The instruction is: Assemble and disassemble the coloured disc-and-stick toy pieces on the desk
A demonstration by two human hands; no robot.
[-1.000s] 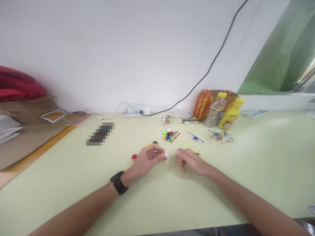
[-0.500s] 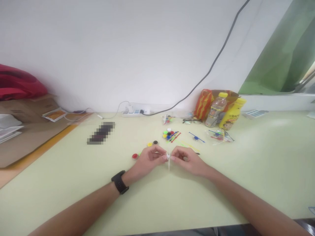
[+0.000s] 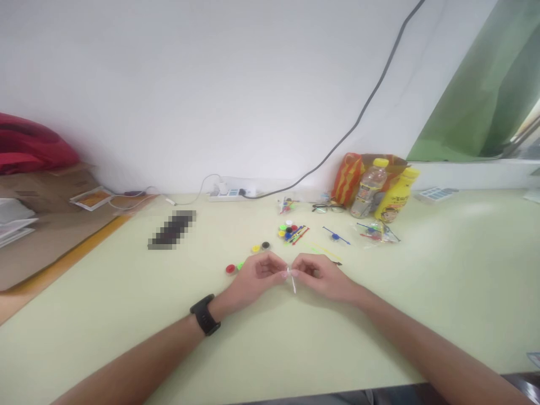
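My left hand (image 3: 259,275) and my right hand (image 3: 323,275) meet fingertip to fingertip over the table, both closed in a pinch. Between them is a small white arrow spinner (image 3: 294,286). Its thin white pointer sticks out below the fingertips, tilted slightly, while the fingers mostly hide its hub. A red round base (image 3: 230,269), a green one (image 3: 240,266), a yellow one (image 3: 255,248) and a black one (image 3: 265,246) lie beside my left hand. Beyond my right hand is a yellow arrow (image 3: 323,250), near a blue arrow spinner (image 3: 335,237).
Loose coloured arrows (image 3: 300,234) and round bases lie past my hands. Farther back are glasses (image 3: 328,208), a clear bottle (image 3: 369,188), a yellow bottle (image 3: 396,197) and a bagged set of spinners (image 3: 377,232). A power strip (image 3: 231,194) lies by the wall, a cardboard box (image 3: 42,225) at left.
The white pointer has swung from nearly vertical to a slant, its lower end now farther right. My fingertips have closed in around the hub.
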